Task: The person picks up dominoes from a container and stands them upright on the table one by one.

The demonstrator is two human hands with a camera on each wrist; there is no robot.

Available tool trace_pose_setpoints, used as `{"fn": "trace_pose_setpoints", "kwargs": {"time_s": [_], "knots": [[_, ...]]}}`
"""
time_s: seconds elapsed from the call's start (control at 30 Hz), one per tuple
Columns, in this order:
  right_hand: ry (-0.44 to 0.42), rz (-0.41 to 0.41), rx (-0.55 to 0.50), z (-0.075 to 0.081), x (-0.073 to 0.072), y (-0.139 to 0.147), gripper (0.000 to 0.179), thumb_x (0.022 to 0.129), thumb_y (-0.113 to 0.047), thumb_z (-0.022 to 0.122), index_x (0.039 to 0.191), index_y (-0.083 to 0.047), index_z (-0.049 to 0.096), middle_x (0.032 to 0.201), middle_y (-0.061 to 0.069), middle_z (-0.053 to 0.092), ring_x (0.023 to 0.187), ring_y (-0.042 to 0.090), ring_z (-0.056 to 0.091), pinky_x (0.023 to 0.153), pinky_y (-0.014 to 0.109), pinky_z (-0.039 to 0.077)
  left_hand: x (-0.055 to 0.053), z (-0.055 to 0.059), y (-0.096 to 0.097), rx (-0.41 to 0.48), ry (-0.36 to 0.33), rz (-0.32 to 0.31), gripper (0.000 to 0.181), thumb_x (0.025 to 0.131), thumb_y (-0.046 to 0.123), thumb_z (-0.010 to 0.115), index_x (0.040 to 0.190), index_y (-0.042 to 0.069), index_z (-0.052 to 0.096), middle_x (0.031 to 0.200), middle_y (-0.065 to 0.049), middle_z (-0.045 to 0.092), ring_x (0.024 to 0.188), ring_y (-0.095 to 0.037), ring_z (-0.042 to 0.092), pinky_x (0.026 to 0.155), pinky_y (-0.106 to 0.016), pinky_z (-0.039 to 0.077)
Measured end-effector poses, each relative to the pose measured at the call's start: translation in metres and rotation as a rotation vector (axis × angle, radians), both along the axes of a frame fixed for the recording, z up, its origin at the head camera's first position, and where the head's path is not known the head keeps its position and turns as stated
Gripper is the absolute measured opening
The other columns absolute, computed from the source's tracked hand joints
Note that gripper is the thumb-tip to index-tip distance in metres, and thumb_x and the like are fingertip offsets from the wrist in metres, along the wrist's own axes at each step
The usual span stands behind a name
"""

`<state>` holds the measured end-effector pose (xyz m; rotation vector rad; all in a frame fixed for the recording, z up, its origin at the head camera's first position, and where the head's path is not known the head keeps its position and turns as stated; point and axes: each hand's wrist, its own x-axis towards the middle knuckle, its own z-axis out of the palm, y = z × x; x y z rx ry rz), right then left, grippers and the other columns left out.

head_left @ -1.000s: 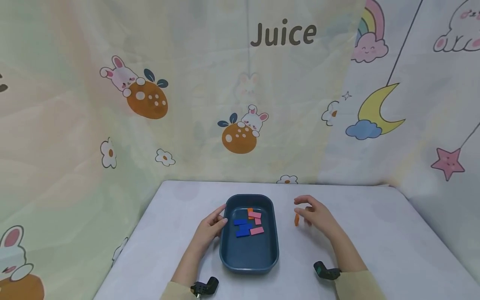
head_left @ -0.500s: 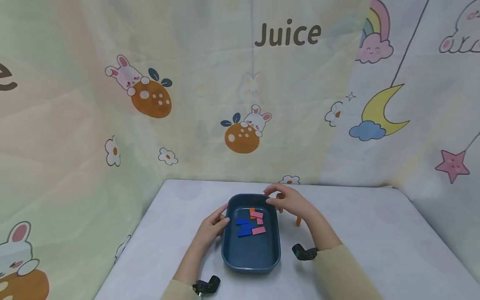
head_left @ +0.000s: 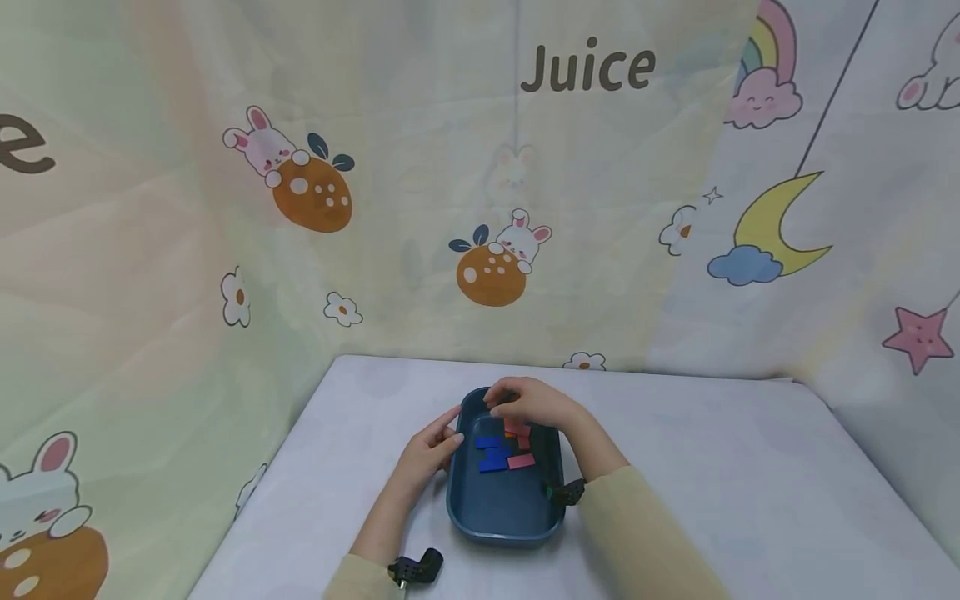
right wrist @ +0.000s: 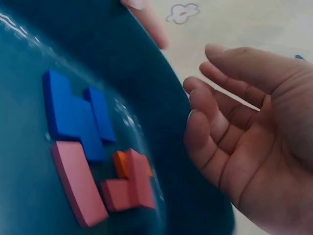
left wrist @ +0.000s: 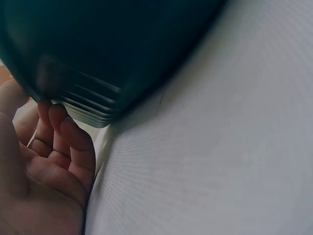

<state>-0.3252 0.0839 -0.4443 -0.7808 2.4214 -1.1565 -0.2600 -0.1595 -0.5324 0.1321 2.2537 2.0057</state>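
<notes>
My left hand [head_left: 425,454] grips the left rim of a dark blue-green tray [head_left: 506,521], thumb at the rim and the other fingers [left wrist: 78,134] against the outside wall. Over the tray's far end is my right hand [head_left: 536,403], its fingers loosely bent and nothing between them in the right wrist view. Blue blocks [right wrist: 61,107] lie close together on the tray floor. Beside them are a pink block [right wrist: 79,183], two more pink blocks [right wrist: 141,178] overlapping, and an orange block [right wrist: 120,164] partly under those.
The tray stands on a white-covered table [head_left: 712,467]. A printed cloth backdrop [head_left: 405,167] rises behind the table's far edge. The right forearm and sleeve [head_left: 637,525] cover part of the table right of the tray.
My right hand has moved left from beside an orange piece on the table to over the tray. That piece is now hidden by the right arm. The left hand stays at the rim.
</notes>
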Motion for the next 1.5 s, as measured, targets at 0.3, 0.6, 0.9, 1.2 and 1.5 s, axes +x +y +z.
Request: {"fn": "trace_pose_setpoints", "kwargs": {"time_s": [0.3, 0.6, 0.9, 1.2, 1.5], "knots": [[-0.142, -0.031, -0.015, -0.021, -0.008, -0.022, 0.026, 0.094, -0.031, 0.067, 0.117, -0.021, 0.068, 0.107, 0.003, 0.067, 0.081, 0.021, 0.065, 0.074, 0.037, 0.057, -0.001, 0.000, 0.002, 0.006, 0.018, -0.024, 0.050, 0.097, 0.029, 0.064, 0.145, 0.029, 0.050, 0.099, -0.009, 0.058, 0.074, -0.015, 0.054, 0.066, -0.027, 0.050], [-0.118, -0.034, 0.055, -0.031, -0.007, -0.027, 0.029, 0.092, -0.030, 0.069, 0.118, -0.015, 0.067, 0.090, 0.004, 0.066, 0.073, 0.019, 0.064, 0.067, 0.035, 0.055, -0.002, 0.003, 0.004, -0.005, 0.031, -0.019, 0.049, 0.098, 0.027, 0.062, 0.144, 0.031, 0.050, 0.097, -0.006, 0.058, 0.074, -0.016, 0.053, 0.068, -0.029, 0.050], [-0.090, -0.057, 0.145, -0.042, -0.005, -0.034, 0.023, 0.090, -0.025, 0.071, 0.110, -0.016, 0.069, 0.083, 0.001, 0.066, 0.066, 0.019, 0.063, 0.060, 0.034, 0.053, -0.003, 0.003, 0.001, 0.000, 0.022, -0.013, 0.050, 0.096, 0.031, 0.065, 0.144, 0.030, 0.051, 0.096, -0.005, 0.058, 0.074, -0.017, 0.052, 0.066, -0.027, 0.049], [-0.050, -0.070, 0.181, -0.041, 0.001, -0.040, 0.020, 0.087, -0.015, 0.075, 0.105, -0.013, 0.068, 0.087, 0.002, 0.063, 0.063, 0.017, 0.061, 0.059, 0.032, 0.052, -0.003, 0.000, 0.000, 0.008, 0.017, -0.003, 0.050, 0.095, 0.032, 0.066, 0.143, 0.031, 0.051, 0.098, -0.007, 0.059, 0.073, -0.017, 0.053, 0.066, -0.028, 0.050], [0.009, -0.059, 0.242, -0.042, 0.002, -0.043, 0.020, 0.089, -0.020, 0.072, 0.108, -0.014, 0.068, 0.083, 0.002, 0.061, 0.062, 0.016, 0.060, 0.058, 0.031, 0.052, -0.001, -0.001, -0.001, -0.004, 0.018, 0.002, 0.051, 0.095, 0.030, 0.066, 0.144, 0.030, 0.051, 0.098, -0.008, 0.059, 0.072, -0.016, 0.052, 0.065, -0.027, 0.049]]}}
